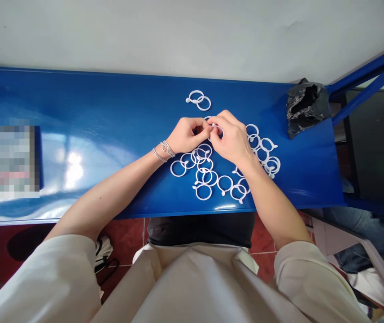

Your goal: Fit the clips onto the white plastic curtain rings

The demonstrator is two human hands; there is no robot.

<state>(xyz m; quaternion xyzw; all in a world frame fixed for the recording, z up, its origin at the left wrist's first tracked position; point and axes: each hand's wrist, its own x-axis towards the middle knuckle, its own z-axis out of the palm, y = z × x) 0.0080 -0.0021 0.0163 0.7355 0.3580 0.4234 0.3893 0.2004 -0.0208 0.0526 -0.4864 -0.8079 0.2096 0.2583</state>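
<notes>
Close together above the blue table (111,112), both hands pinch at one white plastic ring (223,130). My left hand (189,134), with silver bracelets at the wrist, has its thumb and forefinger pressed together at the ring's near side. My right hand (230,137) is closed round the same ring, covering much of it. Several loose white rings with small knobs lie below and beside the hands, such as a ring (197,192) near the front edge. Beyond the fingertips, two overlapping rings (204,109) lie apart from the others.
A crumpled black plastic bag (304,107) stands at the table's right end, beside a blue metal frame (370,85). At the far left lies a blurred-out rectangular object (13,159). A pale wall (178,36) rises behind the table.
</notes>
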